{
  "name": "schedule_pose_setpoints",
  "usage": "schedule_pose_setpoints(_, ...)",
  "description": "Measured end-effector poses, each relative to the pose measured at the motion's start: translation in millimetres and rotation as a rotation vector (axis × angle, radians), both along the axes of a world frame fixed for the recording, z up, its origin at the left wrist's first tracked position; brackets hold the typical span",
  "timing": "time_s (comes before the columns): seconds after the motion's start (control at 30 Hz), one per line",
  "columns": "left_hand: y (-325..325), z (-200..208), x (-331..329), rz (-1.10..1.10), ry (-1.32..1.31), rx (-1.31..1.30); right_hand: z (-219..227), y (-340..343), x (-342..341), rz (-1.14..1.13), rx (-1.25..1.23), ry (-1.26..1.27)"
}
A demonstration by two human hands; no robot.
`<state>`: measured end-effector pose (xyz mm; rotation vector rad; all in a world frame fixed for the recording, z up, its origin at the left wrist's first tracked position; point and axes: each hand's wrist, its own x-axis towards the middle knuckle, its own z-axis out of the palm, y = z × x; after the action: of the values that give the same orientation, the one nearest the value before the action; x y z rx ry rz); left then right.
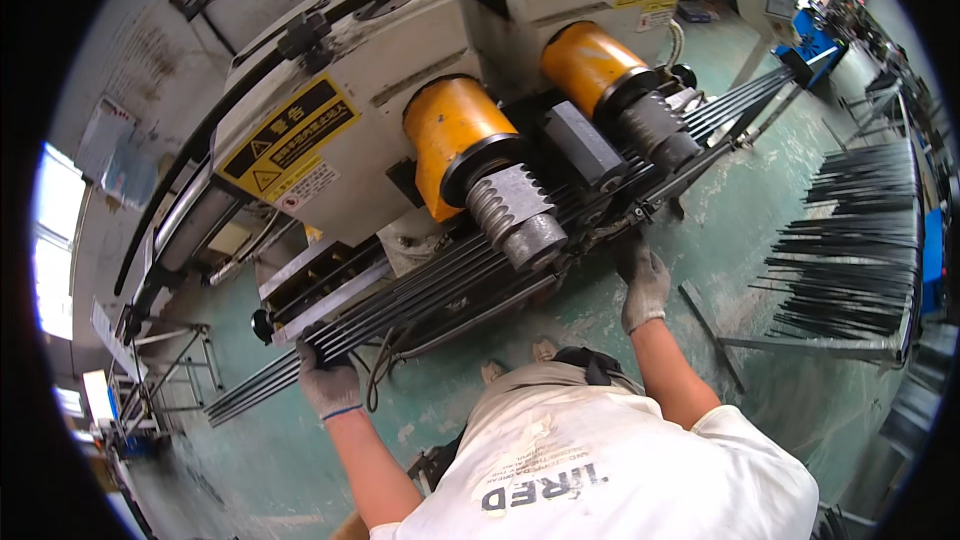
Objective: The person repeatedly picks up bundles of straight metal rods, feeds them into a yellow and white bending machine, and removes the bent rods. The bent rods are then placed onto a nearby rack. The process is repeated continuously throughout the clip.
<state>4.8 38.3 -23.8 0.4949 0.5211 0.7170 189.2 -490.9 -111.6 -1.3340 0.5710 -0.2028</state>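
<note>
Head view: rods (415, 295) slant away rightward ahead; your left hand (328, 378) curls round them, your right hand (645, 288) hides its grip.

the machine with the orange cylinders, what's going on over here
A person in work gloves stands at the machine. Their left hand is at the long dark rods, which lie side by side along its front and stick out past the hand. The right hand is up at the machine's front edge, its fingers too dark to tell what they touch. Behind it, to the right, more dark strips lie on a rack.
</note>
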Motion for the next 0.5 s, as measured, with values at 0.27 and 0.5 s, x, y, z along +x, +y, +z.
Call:
schedule_pose_setpoints(0.27,-58,21,30,0.095,0.061,-0.036,-17,6,1,0.181,-0.117,0.009)
schedule_pose_setpoints(0.5,-46,34,9,-0.092,-0.059,-0.110,-19,15,-18,0.369,-0.213,0.111)
